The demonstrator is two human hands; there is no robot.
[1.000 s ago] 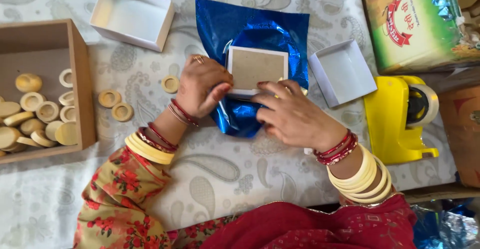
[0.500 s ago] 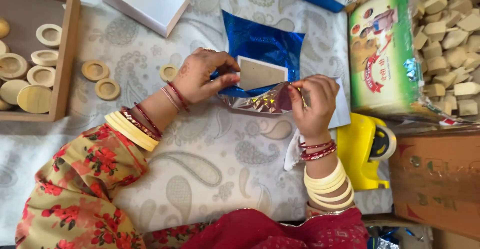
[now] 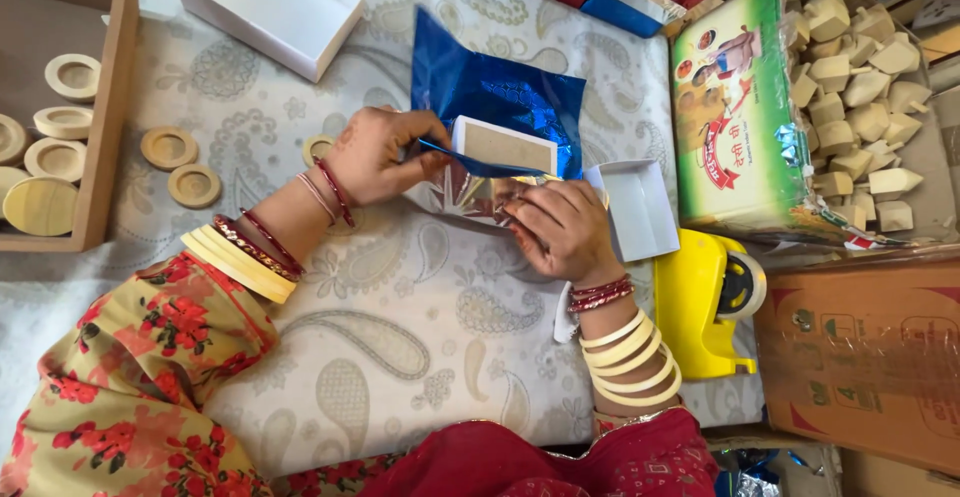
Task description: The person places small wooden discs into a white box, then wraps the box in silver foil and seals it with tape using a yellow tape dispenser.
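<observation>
A small box is being wrapped in foil, and the fold along its near side is judged to be the step in hand. With the small white box (image 3: 503, 146) taken as the landmark: just below it, the right hand (image 3: 560, 229) is laid on the silver underside of the blue foil sheet (image 3: 495, 87), fingers closed and pressing the crumpled edge down. Just left of the box, the left hand (image 3: 378, 155) pinches a narrow blue flap, which is drawn across the box's near edge. The next move is judged to call for the flap to be held taut and flat against the box.

To the right of the box lie an open white lid (image 3: 632, 207) and a yellow tape dispenser (image 3: 703, 302). Far left, wooden rings (image 3: 168, 147) are scattered beside a wooden tray (image 3: 108, 107).

Compared with half a second ago, the left hand's flap has been lifted over the box's near edge, and the right hand has been shifted left along the foil, nearer the box.
</observation>
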